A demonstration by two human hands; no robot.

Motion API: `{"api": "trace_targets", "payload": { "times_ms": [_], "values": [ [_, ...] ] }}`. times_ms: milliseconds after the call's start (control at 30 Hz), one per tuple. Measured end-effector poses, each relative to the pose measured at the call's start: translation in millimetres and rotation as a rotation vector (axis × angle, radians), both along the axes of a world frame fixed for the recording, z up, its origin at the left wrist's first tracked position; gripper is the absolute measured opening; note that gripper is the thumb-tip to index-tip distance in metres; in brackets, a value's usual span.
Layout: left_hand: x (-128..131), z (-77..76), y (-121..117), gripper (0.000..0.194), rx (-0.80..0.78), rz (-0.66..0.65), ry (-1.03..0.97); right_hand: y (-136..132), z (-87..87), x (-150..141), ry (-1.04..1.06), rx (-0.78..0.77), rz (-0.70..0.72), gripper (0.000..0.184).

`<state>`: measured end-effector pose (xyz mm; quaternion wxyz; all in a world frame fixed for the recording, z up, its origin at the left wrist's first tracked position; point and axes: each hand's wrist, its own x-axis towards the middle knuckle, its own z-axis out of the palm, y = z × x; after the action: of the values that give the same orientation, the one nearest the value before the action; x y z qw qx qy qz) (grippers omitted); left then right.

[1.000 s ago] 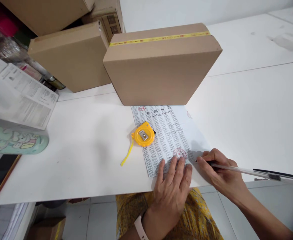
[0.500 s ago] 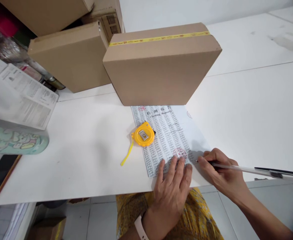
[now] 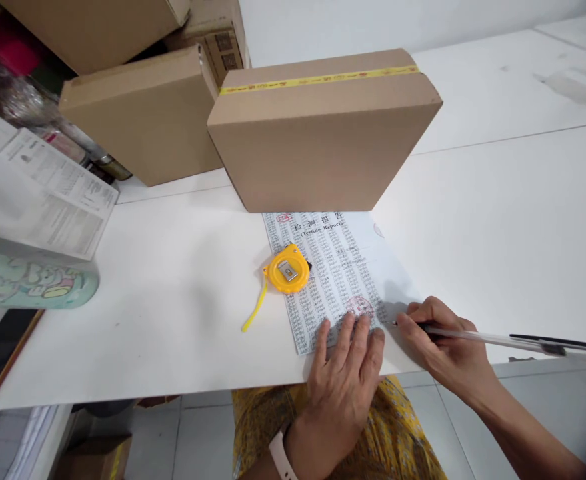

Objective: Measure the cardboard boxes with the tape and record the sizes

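Observation:
A printed sheet point(image 3: 333, 267) with dense text and a red stamp lies on the white table point(image 3: 173, 320), its far end under a cardboard box point(image 3: 323, 147). My left hand point(image 3: 345, 373) rests flat on the sheet's near edge, fingers stretched out. My right hand point(image 3: 445, 347) pinches a clear pen point(image 3: 503, 340), its tip touching the paper near the stamp. A yellow tape measure point(image 3: 287, 269) with a yellow strap sits on the sheet's left edge.
More cardboard boxes point(image 3: 143, 113) are stacked at the back left. Printed papers point(image 3: 37, 193) and a pale green case with a cartoon print point(image 3: 27, 283) lie at the left. The table's near edge runs just below my hands.

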<state>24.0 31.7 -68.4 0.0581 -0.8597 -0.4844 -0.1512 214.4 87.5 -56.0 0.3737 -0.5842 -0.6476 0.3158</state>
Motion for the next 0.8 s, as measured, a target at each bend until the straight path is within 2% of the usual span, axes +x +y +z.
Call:
{"api": "trace_targets", "payload": {
  "times_ms": [800],
  "values": [
    [0.3, 0.5, 0.6, 0.051, 0.022, 0.007, -0.007, -0.8, -2.4, -0.6, 0.002, 0.018, -0.019, 0.031]
  ]
}}
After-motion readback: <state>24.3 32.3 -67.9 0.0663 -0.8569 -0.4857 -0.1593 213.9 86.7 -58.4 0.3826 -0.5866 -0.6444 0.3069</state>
